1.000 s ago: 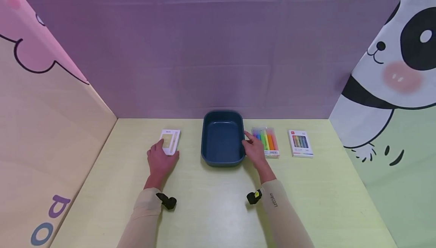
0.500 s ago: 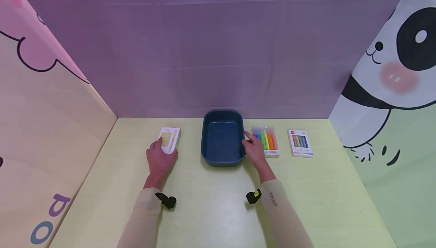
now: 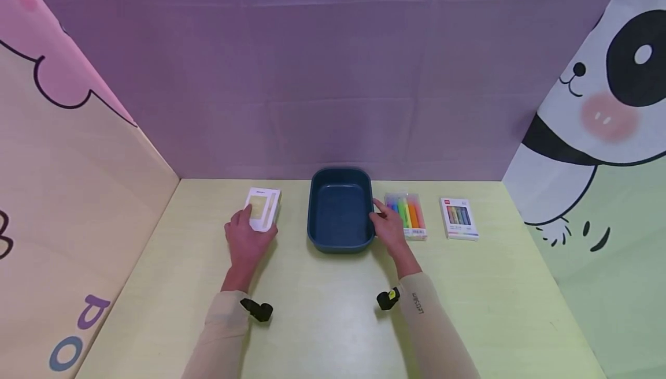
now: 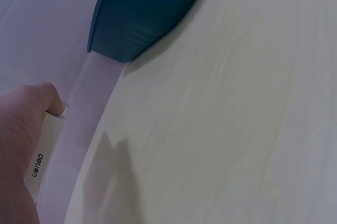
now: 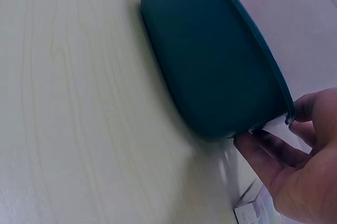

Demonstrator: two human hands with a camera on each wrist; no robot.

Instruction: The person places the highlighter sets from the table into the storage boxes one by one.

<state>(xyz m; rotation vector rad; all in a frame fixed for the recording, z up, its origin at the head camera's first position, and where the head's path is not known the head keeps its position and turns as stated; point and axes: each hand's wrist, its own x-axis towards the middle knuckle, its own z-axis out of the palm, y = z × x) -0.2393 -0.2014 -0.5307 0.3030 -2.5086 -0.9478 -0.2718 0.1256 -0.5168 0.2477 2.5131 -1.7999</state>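
My left hand (image 3: 248, 239) grips a white box (image 3: 265, 208) with a beige window on its front, at the left of the table. In the left wrist view the end of this box (image 4: 47, 150) shows a "deli" mark, and it looks raised off the table. Between the hands stands a dark blue-green rectangular bin (image 3: 340, 211). My right hand (image 3: 389, 230) holds the bin at its right side, fingers at the rim and against the outer wall in the right wrist view. I see nothing in the bin.
Right of the bin lies a clear pack of coloured highlighters (image 3: 412, 217), partly behind my right hand. Farther right lies a white box with coloured pens pictured on it (image 3: 459, 219). A purple backdrop (image 3: 333, 78) closes off the table's far edge; printed panels stand at both sides.
My left hand has raised the white box and shifted it slightly to the right and away from me. The right hand and the bin stay where they were.
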